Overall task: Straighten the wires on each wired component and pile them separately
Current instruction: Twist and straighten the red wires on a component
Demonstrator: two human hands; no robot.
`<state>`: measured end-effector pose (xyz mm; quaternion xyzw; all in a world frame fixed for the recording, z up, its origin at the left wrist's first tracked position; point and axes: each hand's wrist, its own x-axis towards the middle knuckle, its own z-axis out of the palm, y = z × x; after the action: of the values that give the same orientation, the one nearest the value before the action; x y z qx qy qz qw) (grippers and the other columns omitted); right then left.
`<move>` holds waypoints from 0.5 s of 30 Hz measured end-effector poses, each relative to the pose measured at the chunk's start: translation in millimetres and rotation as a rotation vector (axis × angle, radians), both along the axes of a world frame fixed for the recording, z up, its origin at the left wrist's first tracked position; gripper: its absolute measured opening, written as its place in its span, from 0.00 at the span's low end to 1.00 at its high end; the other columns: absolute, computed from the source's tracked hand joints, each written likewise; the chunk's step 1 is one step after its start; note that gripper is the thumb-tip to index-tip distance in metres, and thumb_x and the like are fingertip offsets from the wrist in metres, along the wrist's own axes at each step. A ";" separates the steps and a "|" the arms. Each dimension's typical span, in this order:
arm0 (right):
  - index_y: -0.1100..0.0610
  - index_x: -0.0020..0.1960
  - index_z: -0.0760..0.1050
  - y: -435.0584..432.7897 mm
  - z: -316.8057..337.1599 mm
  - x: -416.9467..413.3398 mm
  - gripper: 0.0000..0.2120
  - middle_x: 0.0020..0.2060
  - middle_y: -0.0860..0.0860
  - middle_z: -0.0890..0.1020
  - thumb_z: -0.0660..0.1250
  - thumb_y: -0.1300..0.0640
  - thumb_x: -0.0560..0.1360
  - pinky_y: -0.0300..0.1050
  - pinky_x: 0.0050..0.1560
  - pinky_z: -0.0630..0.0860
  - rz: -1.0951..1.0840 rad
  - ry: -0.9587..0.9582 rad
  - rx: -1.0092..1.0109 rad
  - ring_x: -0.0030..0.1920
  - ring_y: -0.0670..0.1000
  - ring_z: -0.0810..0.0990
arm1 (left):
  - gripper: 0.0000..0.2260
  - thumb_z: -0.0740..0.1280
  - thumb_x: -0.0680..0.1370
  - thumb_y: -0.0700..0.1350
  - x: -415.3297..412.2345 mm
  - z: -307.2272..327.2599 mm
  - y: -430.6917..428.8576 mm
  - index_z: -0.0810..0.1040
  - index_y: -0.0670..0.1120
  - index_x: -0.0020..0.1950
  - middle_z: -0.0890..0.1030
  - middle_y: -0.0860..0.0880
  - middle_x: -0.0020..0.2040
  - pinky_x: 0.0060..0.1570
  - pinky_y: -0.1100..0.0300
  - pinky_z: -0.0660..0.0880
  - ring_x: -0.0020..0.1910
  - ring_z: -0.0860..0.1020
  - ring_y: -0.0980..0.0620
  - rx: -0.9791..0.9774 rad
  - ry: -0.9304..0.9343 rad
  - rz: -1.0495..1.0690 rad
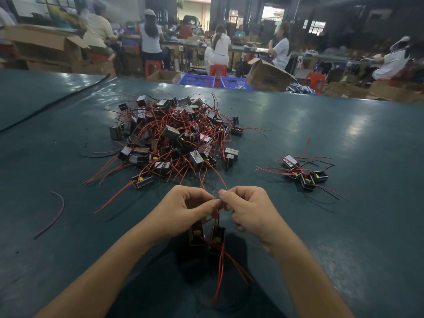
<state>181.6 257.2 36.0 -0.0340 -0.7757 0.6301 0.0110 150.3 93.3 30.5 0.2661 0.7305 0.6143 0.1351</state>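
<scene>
A big tangled heap of small black wired components (pixel 174 136) with red and black wires lies in the middle of the dark green table (pixel 344 134). A small separate pile of components (pixel 306 174) lies at the right. Near the front edge, my left hand (pixel 183 211) and my right hand (pixel 249 210) meet fingertip to fingertip and pinch thin wires. Two components (pixel 207 236) hang below the hands, their red wires trailing down toward me. Which wire belongs to which component I cannot tell.
A loose red wire (pixel 54 214) lies on the table at the left. A black cable (pixel 57 101) runs across the far left corner. Beyond the table are blue crates (pixel 206 80), cardboard boxes and seated people at other benches.
</scene>
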 end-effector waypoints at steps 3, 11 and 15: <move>0.48 0.25 0.78 -0.2 -0.2 -0.9 0.21 0.20 0.43 0.72 0.67 0.56 0.77 0.31 0.22 0.63 -0.017 0.021 0.000 0.20 0.40 0.66 | 0.08 0.67 0.73 0.49 0.5 -0.6 0.9 0.82 0.45 0.43 0.80 0.56 0.30 0.32 0.70 0.71 0.30 0.75 0.62 -0.011 -0.009 -0.023; 0.47 0.43 0.80 11.1 -5.0 0.3 0.02 0.36 0.38 0.77 0.71 0.51 0.74 0.45 0.37 0.76 -0.018 0.576 0.569 0.34 0.44 0.75 | 0.07 0.69 0.71 0.50 -5.2 -5.3 -2.0 0.83 0.48 0.39 0.79 0.49 0.33 0.37 0.60 0.72 0.34 0.74 0.52 0.034 -0.057 0.002; 0.51 0.43 0.82 15.5 -6.1 -1.8 0.05 0.35 0.37 0.75 0.70 0.51 0.75 0.45 0.35 0.75 0.018 0.601 0.568 0.33 0.43 0.75 | 0.07 0.70 0.71 0.49 -6.0 -5.7 -2.1 0.84 0.47 0.38 0.80 0.51 0.32 0.36 0.63 0.71 0.33 0.74 0.54 0.046 -0.060 -0.001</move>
<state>179.8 272.7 29.8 0.1628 -0.8812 0.3729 0.2406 144.3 91.2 24.9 0.2509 0.7117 0.6385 0.1511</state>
